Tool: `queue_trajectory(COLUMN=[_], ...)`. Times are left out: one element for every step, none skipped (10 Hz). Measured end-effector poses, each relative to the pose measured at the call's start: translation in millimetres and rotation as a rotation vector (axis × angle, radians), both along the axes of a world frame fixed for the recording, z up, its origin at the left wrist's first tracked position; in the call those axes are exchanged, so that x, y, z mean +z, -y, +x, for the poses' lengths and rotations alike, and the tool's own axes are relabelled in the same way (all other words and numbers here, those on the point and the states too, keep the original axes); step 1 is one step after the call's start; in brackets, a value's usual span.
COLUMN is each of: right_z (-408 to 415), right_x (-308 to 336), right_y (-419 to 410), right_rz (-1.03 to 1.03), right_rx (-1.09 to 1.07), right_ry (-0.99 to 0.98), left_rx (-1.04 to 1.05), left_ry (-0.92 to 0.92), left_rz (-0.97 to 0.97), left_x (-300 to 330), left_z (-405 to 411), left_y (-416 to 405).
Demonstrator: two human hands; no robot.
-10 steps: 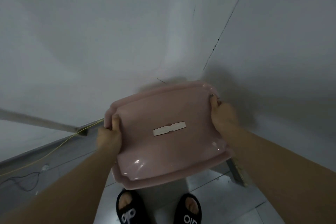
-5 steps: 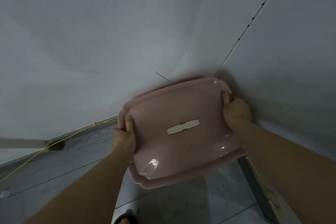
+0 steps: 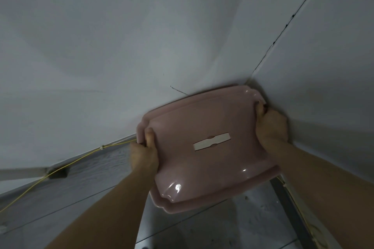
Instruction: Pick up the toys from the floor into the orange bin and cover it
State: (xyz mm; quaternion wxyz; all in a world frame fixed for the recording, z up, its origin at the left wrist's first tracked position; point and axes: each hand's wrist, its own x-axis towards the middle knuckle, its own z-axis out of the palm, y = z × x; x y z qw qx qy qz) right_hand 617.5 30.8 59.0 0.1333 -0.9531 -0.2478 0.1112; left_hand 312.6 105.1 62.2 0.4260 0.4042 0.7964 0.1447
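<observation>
Pale walls (image 3: 121,46) meet in a corner at far right, above a grey tiled floor (image 3: 202,232) with a yellow cable (image 3: 60,170) along the left skirting. The pink lid (image 3: 206,147) is held tilted in the air near that corner. The left hand (image 3: 144,154) is clamped on its left rim, the right hand (image 3: 272,123) on its right. No bin or toys show. Best to level the lid, centre it, then press both sides evenly.

Lid (image 3: 204,147) btwn hands, in wall corner (image 3: 251,79)
</observation>
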Motion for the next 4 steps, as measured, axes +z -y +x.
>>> queue_trajectory(right_z=[-4,-13,-18,-27], right_x=[6,19,38,73], right_y=[0,0,-1,-2], right_rz=[-0.045,-0.108,-0.153,-0.080], right_rx=[0.069,0.181,0.289,0.398], right_ry=[0.076,0.205,0.296,0.375], left_rx=[-0.018,-0.039,-0.065,-0.113], left_ry=[-0.015,-0.069,-0.153,-0.212], left_rz=[-0.032,-0.141,-0.175,-0.156], left_x=[-2,14,34,74], left_z=[-2,3,9,11], left_y=[-2,-5,-14,-18])
